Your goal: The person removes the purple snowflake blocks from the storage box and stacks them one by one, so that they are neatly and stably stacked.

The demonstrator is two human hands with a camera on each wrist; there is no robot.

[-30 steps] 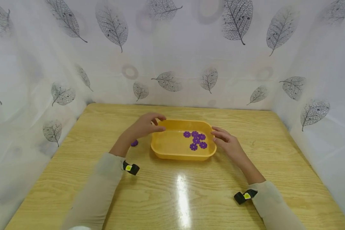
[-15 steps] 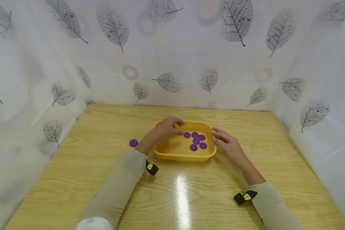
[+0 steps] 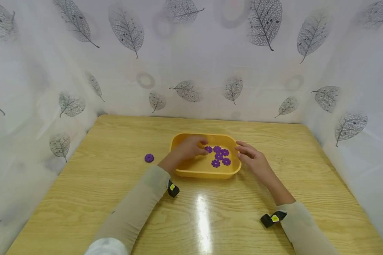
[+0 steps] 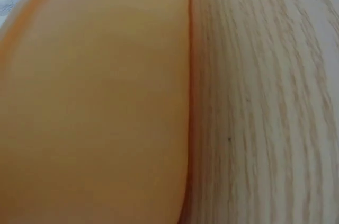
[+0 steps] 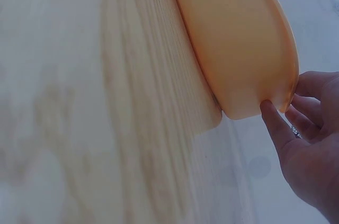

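A yellow plastic tray [image 3: 207, 175] stands on the table, with several purple notched flower-shaped discs [image 3: 218, 156] lying in its right half. My left hand [image 3: 189, 148] reaches over the tray's left side into it. Its thumb and fingers are apart beside the leftmost disc [image 3: 209, 149], which they partly cover; contact cannot be made out. At the tray's right end, my right hand [image 3: 254, 161] holds the rim. The right wrist view shows its thumb [image 5: 273, 118] against the outer wall and the other fingers at the rim. The left wrist view has only the tray's wall [image 4: 106, 97] and tabletop.
Left of the tray, another purple disc piece [image 3: 149, 158], seemingly thicker, lies on the wooden table [image 3: 229, 219]. A white curtain [image 3: 198, 53] printed with leaves surrounds the table's back and sides. Black wrist cameras [image 3: 173, 189] sit on both cuffs.
My left hand has moved rightward and down from above the tray's left rim to the leftmost disc inside. The purple piece on the table has come into full view. My right hand stays put.
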